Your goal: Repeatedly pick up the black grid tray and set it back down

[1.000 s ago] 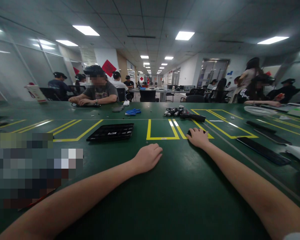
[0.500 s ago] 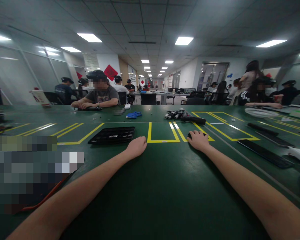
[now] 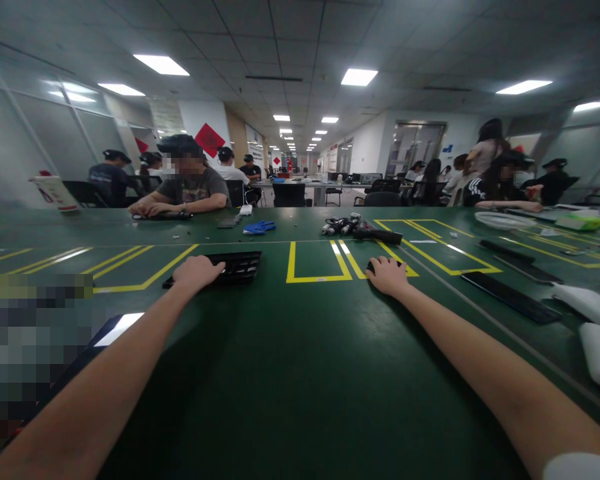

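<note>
My left hand (image 3: 197,272) reaches out to the left and lies on the near edge of a black compartment tray (image 3: 240,264), fingers stretched over its rim. My right hand (image 3: 387,275) rests palm down on the green table (image 3: 300,360) beside a yellow tape outline (image 3: 313,267). Its fingers curl over a small black object (image 3: 371,266) that shows only at the hand's left edge. Both bare forearms stretch forward from the bottom corners.
Black tools and connectors (image 3: 360,230) and blue gloves (image 3: 259,227) lie farther back. Long black strips (image 3: 510,297) and white pieces (image 3: 593,303) sit at right. A seated person (image 3: 187,190) works across the table; other people sit at the far right.
My left hand slid left and forward from the table's middle onto the black tray's edge. My right hand stayed in place. The view has turned a little to the right.
</note>
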A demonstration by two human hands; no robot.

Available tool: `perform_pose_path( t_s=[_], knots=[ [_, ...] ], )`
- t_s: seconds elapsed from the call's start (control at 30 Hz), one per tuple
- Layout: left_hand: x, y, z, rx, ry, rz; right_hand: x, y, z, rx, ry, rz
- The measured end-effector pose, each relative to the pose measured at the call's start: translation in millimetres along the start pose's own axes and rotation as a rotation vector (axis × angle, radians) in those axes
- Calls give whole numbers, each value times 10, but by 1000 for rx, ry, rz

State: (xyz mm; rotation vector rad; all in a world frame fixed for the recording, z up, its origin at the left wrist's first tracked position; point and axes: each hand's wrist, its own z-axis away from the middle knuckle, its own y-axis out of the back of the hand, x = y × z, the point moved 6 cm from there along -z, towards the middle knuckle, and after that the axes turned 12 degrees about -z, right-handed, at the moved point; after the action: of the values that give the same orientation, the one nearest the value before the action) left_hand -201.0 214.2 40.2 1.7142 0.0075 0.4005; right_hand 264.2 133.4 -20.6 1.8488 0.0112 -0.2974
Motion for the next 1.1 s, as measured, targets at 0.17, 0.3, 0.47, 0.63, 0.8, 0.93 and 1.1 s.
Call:
perform_pose_path(
  t_s=[0.17, 0.3, 0.47, 0.63, 0.8, 0.93, 1.1],
  knots=[
    [39, -143, 28, -162, -109, -326, 2, -26, -12, -19, 7, -6],
    [31, -152, -3, -181, -103, -373, -4, 49, -2, 48, 3, 3],
    [-45, -150, -56, -153, -63, -348, 183, 98, -13, 46, -167, -124],
    [88, -197, 92, -70, -80, -354, 17, -4, -45, -2, -71, -283],
    [630, -362, 529, 49, -273, -191, -702, -145, 117, -57, 171, -488],
    [1055, -482, 955, 49, -484, 95, -1183, -222, 368, -163, 387, -1068],
    [1219, -502, 1301, -1, -627, 304, -1329, -248, 512, -251, 548, -1371]
  ],
)
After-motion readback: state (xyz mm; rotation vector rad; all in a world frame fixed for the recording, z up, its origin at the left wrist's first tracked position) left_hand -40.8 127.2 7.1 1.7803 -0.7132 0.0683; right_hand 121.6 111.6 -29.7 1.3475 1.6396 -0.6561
